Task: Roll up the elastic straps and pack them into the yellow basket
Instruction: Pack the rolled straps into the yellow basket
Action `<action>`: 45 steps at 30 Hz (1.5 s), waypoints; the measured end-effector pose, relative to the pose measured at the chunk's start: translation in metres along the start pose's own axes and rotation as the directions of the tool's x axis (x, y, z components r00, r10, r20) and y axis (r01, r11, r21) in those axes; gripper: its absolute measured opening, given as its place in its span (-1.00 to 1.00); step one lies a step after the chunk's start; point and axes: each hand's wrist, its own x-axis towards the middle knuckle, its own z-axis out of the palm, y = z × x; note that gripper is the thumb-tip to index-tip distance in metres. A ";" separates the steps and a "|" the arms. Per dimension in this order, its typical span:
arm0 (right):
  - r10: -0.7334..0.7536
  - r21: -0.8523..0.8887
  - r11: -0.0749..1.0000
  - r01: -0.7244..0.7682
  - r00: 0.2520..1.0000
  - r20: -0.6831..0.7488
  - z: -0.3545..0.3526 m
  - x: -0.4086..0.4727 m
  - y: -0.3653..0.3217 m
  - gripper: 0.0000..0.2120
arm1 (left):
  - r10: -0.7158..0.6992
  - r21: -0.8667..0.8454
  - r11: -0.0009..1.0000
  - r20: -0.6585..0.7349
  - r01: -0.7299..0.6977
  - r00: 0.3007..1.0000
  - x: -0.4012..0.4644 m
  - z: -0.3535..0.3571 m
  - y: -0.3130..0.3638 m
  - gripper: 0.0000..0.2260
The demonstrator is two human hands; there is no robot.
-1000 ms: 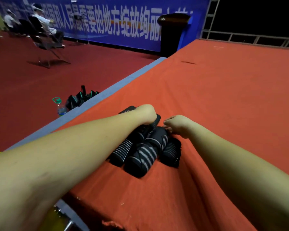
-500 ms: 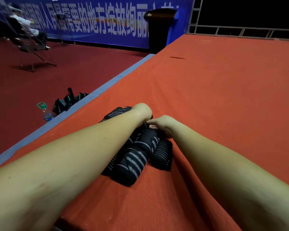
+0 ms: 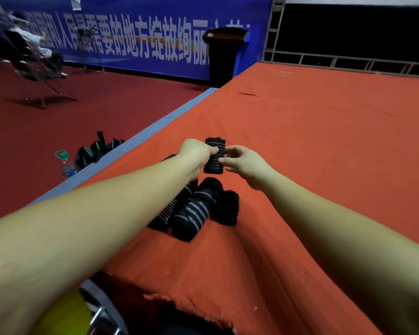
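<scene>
Red carpet covers the raised platform (image 3: 324, 141) in front of me, with a blue banner (image 3: 131, 39) across the far wall and a darker floor below to my left. Both arms reach out over the carpet. My left hand (image 3: 196, 154) is closed around a rolled strap (image 3: 214, 155), black with thin pale stripes, held upright and clear of the carpet. My right hand (image 3: 243, 163) is half open just beside it, thumb and fingertips touching the roll's right side (steadying it, I judge, or taking it over).

Beneath my left wrist lies a pile of rolls (image 3: 194, 209), at least three, side by side and touching on the carpet. All look wound up already; I see no loose strap lying flat anywhere.

So the rolling seems largely done and the packing is what remains. A yellow edge (image 3: 65, 313) shows at the bottom left under my left forearm, probably the basket, though too little of it is visible to tell whether anything is inside. The roll in hand, and then those in the pile, have yet to go there.
</scene>
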 end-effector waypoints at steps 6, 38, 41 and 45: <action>-0.138 -0.183 0.974 0.136 0.990 0.005 0.029 -0.057 -0.027 -0.70 | 0.049 -0.093 0.995 0.075 -0.042 0.996 -0.063 -0.048 -0.009 -0.86; 0.080 -0.322 0.905 0.279 0.631 0.771 0.361 -0.154 -0.106 -0.76 | -0.267 -0.328 0.937 -0.460 0.117 0.847 -0.217 -0.353 -0.162 -0.76; 0.148 -0.384 0.885 0.263 0.623 0.768 0.377 -0.151 -0.099 -0.76 | -0.317 -0.288 0.938 -0.483 0.193 0.816 -0.211 -0.359 -0.176 -0.89; 0.223 -0.435 0.873 0.219 0.615 0.757 0.405 -0.154 -0.087 -0.74 | -0.384 -0.279 0.920 -0.515 0.275 0.766 -0.207 -0.368 -0.193 -0.88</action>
